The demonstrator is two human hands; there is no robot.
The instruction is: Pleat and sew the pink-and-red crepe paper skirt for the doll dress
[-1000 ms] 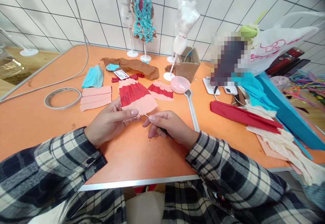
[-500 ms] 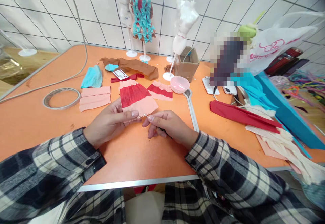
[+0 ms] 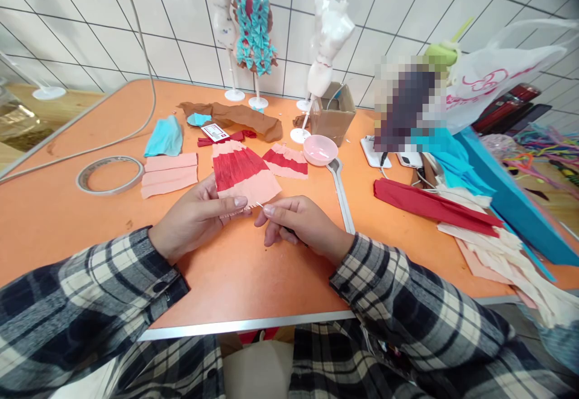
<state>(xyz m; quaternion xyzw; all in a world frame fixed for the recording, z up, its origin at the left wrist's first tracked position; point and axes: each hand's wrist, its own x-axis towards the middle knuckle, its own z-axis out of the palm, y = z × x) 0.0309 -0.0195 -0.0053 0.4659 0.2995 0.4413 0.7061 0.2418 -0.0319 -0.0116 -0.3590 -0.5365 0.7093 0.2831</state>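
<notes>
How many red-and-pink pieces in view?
2: one piece in the left hand, another piece on the table by the pink bowl. Others could be hidden.

Head view is looking from above and behind the left hand [image 3: 192, 218] and right hand [image 3: 305, 224] | is facing forward and down across the worktop [image 3: 244, 284] | is viewing both hands closely | is taking in the tiled wall [image 3: 181, 37] beyond them

White tiled wall [image 3: 181, 0], orange tabletop [image 3: 226, 290]

Flared pink sheet [image 3: 246, 172], red-banded
</notes>
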